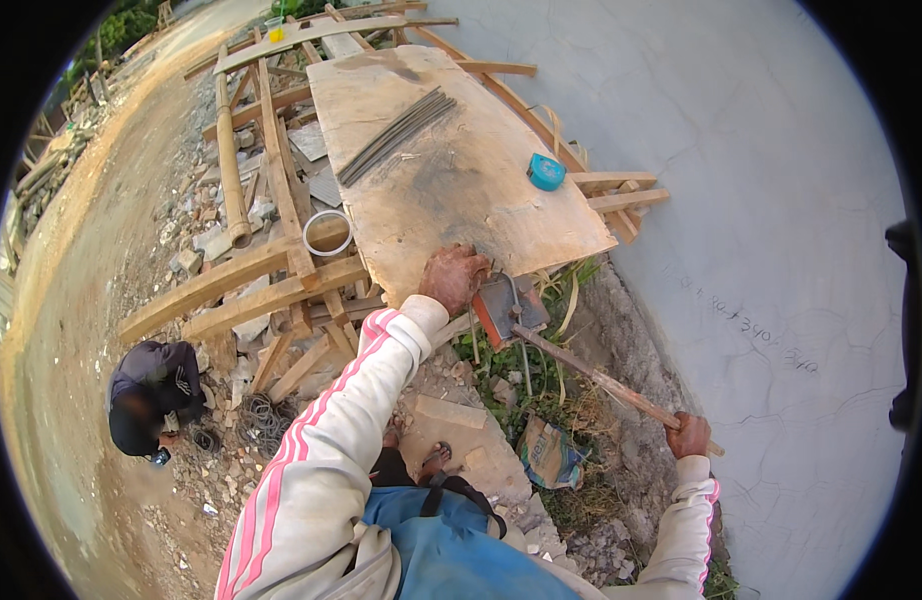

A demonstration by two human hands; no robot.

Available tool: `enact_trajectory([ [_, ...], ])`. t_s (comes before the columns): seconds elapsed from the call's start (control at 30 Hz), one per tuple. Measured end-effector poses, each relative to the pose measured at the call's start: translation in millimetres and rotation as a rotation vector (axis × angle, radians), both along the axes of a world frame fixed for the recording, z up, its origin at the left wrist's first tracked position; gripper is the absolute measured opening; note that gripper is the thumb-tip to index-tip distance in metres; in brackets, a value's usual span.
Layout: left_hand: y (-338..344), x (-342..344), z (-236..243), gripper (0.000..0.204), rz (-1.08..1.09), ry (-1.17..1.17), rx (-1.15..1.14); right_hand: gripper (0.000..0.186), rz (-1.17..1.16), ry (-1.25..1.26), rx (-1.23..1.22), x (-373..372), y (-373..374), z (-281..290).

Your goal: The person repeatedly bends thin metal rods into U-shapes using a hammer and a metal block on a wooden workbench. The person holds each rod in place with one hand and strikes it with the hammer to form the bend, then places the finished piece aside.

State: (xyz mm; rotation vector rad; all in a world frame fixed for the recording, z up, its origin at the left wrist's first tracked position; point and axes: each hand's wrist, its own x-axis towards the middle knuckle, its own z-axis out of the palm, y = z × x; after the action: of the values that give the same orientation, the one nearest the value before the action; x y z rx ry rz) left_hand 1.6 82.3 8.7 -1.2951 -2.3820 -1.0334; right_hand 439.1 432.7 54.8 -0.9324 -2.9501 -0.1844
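Wide downward fisheye view from head height

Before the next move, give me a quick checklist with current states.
1. Right hand gripping long bar: ok, closed around it near its outer end.
2. Left hand holding something: cannot tell, fingertips partly hidden.
3. Thin rods laid together on board: ok.
4. Teal tape measure clear of bar: ok, on board's right side.
5. Co-worker clear of bar: ok, crouched at left.

One long bar (601, 377), one tape measure (547, 172), perhaps five rods (396, 137)
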Motion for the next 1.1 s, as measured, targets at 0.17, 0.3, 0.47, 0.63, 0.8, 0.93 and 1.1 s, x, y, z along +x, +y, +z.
enact_trajectory([
  [0.17, -0.7, -1.5, 0.1, 0.012, -0.017, -0.015, 0.0, 0.021, -0.075, 0.017, 0.001, 8.3, -20.3, 3.0],
  [0.3, 0.2, -3.2, 1.0, 0.014, -0.027, -0.029, -0.006, 0.02, -0.168, 0.06, 0.016, 28.7, -65.7, -3.3],
  [0.47, -1.5, -3.8, 7.8, 0.018, -0.055, -0.084, -0.019, 0.02, -0.284, 0.093, 0.038, 46.1, -119.0, -9.4],
  [0.63, -11.7, 10.6, 16.9, 0.034, -0.032, -0.181, 0.0, 0.02, -0.28, 0.093, 0.056, 46.1, -122.3, -5.0],
  [0.8, -39.2, 32.3, 16.1, 0.063, -0.168, -0.2, -0.009, 0.018, -0.394, 0.068, 0.045, 52.3, -155.5, -8.9],
  [0.93, -56.1, 31.1, 14.5, 0.069, -0.355, -0.158, -0.08, 0.02, -0.528, 0.036, -0.031, 63.0, -212.0, -11.0],
  [1.1, -61.5, 23.2, 12.5, 0.069, -0.504, -0.04, -0.134, 0.024, -0.683, 0.045, 0.005, 56.5, -274.1, -12.8],
])
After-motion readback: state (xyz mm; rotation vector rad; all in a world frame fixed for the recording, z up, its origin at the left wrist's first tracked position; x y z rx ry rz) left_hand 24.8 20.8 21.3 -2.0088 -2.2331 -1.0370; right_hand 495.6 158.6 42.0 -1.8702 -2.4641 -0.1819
